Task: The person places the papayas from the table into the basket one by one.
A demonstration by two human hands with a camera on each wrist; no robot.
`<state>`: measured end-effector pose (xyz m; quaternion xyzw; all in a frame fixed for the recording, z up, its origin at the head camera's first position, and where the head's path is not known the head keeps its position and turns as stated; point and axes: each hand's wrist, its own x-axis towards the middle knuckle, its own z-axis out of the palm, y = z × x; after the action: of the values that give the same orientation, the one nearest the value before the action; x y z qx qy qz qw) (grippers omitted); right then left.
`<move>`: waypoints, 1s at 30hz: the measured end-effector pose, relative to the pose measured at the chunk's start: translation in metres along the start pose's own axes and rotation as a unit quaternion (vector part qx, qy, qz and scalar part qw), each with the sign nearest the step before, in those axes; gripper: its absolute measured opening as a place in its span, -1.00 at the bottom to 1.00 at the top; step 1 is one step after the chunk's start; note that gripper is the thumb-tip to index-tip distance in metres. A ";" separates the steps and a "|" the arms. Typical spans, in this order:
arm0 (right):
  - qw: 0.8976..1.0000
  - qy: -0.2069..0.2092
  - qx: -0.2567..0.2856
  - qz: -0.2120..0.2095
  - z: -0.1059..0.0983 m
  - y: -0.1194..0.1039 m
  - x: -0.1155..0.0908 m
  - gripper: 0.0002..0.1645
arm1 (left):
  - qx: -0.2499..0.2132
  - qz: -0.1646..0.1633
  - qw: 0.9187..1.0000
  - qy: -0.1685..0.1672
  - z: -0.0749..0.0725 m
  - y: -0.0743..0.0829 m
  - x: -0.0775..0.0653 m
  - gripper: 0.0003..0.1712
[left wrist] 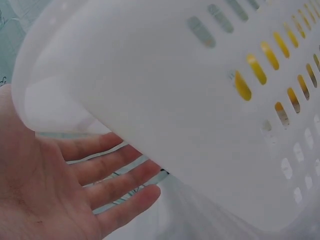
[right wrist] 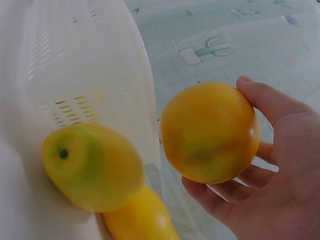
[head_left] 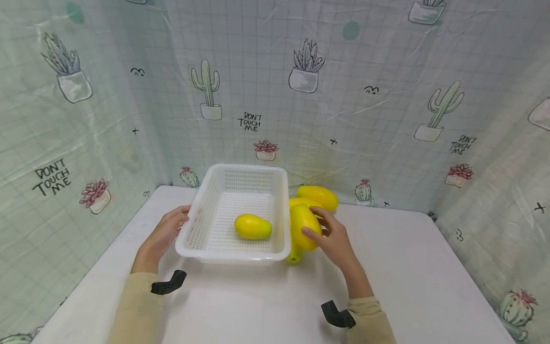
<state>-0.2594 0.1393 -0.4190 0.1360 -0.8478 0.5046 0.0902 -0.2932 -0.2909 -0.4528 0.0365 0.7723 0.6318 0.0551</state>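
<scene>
A white perforated plastic basket [head_left: 281, 191] stands on the table with one yellow papaya [head_left: 252, 226] lying inside. My left hand [head_left: 165, 231] rests at the basket's left side; in the left wrist view its fingers [left wrist: 112, 167] stretch out, spread, beneath the rim, and the thumb is not clearly seen. Right of the basket, my right hand [head_left: 333, 236] grips a papaya [head_left: 306, 227] between thumb and fingers. The right wrist view shows this papaya [right wrist: 210, 132] end-on. Beside the basket lies another papaya [right wrist: 92, 167], its green stem end facing the camera, partly covered in the head view.
Two more papayas lie behind the held one; the rear papaya [head_left: 318, 197] is nearest the curtain. A cactus-print curtain [head_left: 266, 86] surrounds the white table [head_left: 240, 306] at the back and sides. Each sleeve carries a black wrist mount [head_left: 169, 283].
</scene>
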 end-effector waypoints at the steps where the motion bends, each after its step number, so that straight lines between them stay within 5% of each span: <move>1: 1.000 0.000 0.000 -0.002 0.000 -0.001 0.000 -0.28 | 0.000 -0.001 1.000 0.000 0.000 0.000 0.000 -0.42; 30: 1.000 0.004 0.001 -0.012 0.004 -0.010 -0.003 -0.30 | 0.003 0.005 1.000 0.001 0.001 0.000 -0.002 -0.42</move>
<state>-0.2533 0.1314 -0.4138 0.1442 -0.8452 0.5049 0.0996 -0.2914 -0.2898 -0.4528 0.0401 0.7737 0.6302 0.0511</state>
